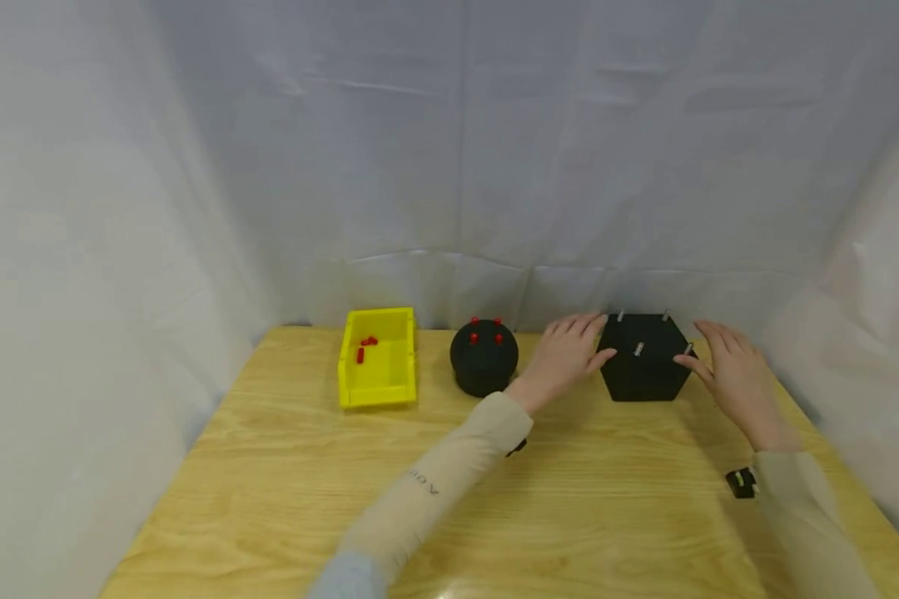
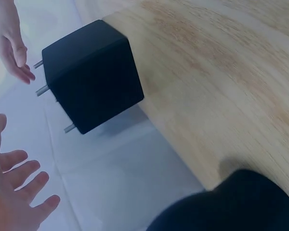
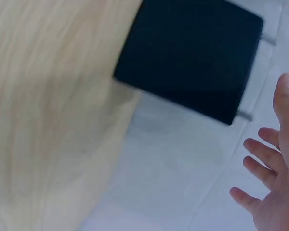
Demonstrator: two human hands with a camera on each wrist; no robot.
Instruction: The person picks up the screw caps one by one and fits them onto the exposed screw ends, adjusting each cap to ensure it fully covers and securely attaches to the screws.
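A black hexagonal block (image 1: 642, 366) with several metal pins (image 1: 638, 349) sticking up stands at the back right of the wooden table (image 1: 569, 516). My left hand (image 1: 573, 345) is open at the block's left side, thumb close to its edge. My right hand (image 1: 719, 358) is open at its right side, fingers near a pin. In the left wrist view the left hand (image 2: 14, 192) hangs apart from the block (image 2: 91, 77), fingers spread. In the right wrist view the right hand (image 3: 272, 178) is also apart from the block (image 3: 192, 53).
A black round block (image 1: 484, 359) topped with red pegs (image 1: 485, 337) stands left of my left hand. Further left is a yellow bin (image 1: 378, 387) holding a few red pegs (image 1: 365, 345). White cloth walls (image 1: 449, 166) close in the back and sides.
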